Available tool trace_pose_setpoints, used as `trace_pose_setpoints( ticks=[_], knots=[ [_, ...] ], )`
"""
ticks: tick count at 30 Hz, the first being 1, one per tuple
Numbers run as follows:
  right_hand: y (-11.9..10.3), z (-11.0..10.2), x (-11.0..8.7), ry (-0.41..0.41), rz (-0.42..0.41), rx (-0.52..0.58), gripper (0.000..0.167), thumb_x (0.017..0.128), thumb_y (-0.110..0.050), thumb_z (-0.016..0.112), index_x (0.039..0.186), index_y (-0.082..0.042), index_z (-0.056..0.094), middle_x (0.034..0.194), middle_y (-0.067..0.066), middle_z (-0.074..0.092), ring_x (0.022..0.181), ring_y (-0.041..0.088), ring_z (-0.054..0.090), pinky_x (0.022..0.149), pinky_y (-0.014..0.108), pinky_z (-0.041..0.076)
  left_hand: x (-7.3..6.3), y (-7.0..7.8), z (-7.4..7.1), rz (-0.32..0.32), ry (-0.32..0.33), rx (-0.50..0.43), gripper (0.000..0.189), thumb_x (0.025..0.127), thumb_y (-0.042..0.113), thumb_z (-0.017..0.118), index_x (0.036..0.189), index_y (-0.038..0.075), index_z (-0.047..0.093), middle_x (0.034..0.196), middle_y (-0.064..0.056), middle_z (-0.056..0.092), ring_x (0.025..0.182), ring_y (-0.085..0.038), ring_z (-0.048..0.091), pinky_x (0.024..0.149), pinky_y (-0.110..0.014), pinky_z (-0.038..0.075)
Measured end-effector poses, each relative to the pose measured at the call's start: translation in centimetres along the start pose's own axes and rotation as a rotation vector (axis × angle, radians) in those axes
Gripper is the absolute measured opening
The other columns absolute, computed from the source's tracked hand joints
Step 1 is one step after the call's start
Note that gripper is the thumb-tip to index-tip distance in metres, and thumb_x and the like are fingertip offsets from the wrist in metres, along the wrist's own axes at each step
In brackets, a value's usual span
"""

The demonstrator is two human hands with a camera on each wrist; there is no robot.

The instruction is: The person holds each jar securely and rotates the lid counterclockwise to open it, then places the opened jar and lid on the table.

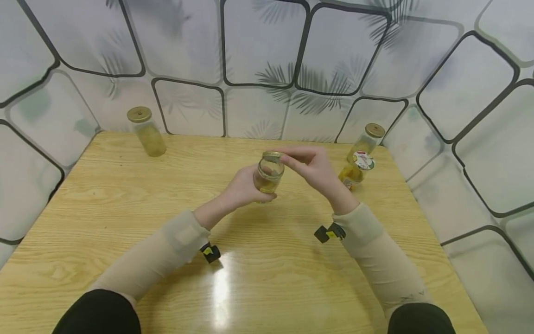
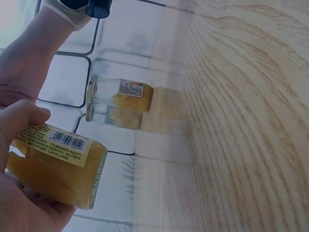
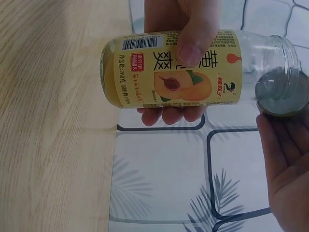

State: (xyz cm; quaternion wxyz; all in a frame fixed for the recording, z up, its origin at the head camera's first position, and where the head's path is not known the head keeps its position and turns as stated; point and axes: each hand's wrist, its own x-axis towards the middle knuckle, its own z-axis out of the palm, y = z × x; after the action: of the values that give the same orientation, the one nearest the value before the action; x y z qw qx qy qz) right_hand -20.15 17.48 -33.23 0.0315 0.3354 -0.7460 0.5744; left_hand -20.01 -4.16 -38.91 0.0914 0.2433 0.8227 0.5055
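Observation:
My left hand [image 1: 242,188] grips a glass jar [image 3: 178,72] around its body, above the table. The jar carries a yellow label with a peach picture, and pale yellow contents show at its bottom. In the right wrist view the jar's mouth is uncovered. My right hand [image 1: 314,169] pinches a gold lid [image 3: 282,94] between thumb and fingers. That lid is tilted right at the jar's rim, its grey underside showing. The left wrist view shows the barcode side of the label [image 2: 65,142] and the left thumb over it.
A gold-lidded jar [image 1: 151,139] stands at the table's far left. At the far right stand another gold-lidded jar [image 1: 364,141] and a jar with a white printed lid [image 1: 351,175], close together. Patterned walls [image 1: 263,111] border the wooden table [image 1: 267,278] at the back and sides.

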Motion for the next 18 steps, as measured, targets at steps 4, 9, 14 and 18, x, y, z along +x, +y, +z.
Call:
trace_pose_setpoints(
  ticks=[4, 9, 14, 18],
  knots=[
    [0.0, 0.1, -0.1, 0.094, 0.045, -0.007, 0.031, 0.103, -0.011, 0.069, 0.119, 0.016, 0.072, 0.107, -0.027, 0.077, 0.1, -0.002, 0.074, 0.093, 0.022, 0.061, -0.1, 0.1, -0.1, 0.004, -0.003, -0.014, 0.067, 0.081, 0.007, 0.088, 0.14, -0.003, 0.059, 0.133, -0.021, 0.071, 0.124, -0.039, 0.068, 0.108, -0.053, 0.056],
    [0.4, -0.3, -0.2, 0.199, 0.054, -0.021, 0.02, 0.099, 0.007, 0.068, 0.115, 0.02, 0.071, 0.098, -0.029, 0.077, 0.092, -0.006, 0.073, 0.085, 0.016, 0.059, -0.1, 0.2, -0.1, 0.01, 0.016, -0.019, 0.062, 0.081, 0.008, 0.087, 0.136, -0.002, 0.061, 0.133, -0.021, 0.071, 0.123, -0.039, 0.069, 0.107, -0.053, 0.057],
    [0.6, -1.2, -0.5, 0.25, 0.071, -0.082, 0.018, 0.097, 0.01, 0.068, 0.113, 0.015, 0.075, 0.098, -0.027, 0.078, 0.092, -0.006, 0.073, 0.083, 0.016, 0.059, 0.0, 0.2, -0.2, 0.01, 0.034, -0.018, 0.056, 0.08, 0.008, 0.088, 0.13, -0.001, 0.064, 0.13, -0.022, 0.072, 0.122, -0.039, 0.069, 0.107, -0.052, 0.057],
    [1.0, -2.0, -1.4, 0.262, 0.125, -0.194, 0.017, 0.098, 0.003, 0.072, 0.113, 0.007, 0.079, 0.104, -0.004, 0.083, 0.085, -0.007, 0.071, 0.076, 0.013, 0.055, 0.0, 0.0, -0.2, 0.002, 0.033, -0.027, 0.054, 0.08, 0.007, 0.088, 0.128, -0.001, 0.065, 0.13, -0.021, 0.072, 0.123, -0.039, 0.069, 0.108, -0.051, 0.056]
  ],
)
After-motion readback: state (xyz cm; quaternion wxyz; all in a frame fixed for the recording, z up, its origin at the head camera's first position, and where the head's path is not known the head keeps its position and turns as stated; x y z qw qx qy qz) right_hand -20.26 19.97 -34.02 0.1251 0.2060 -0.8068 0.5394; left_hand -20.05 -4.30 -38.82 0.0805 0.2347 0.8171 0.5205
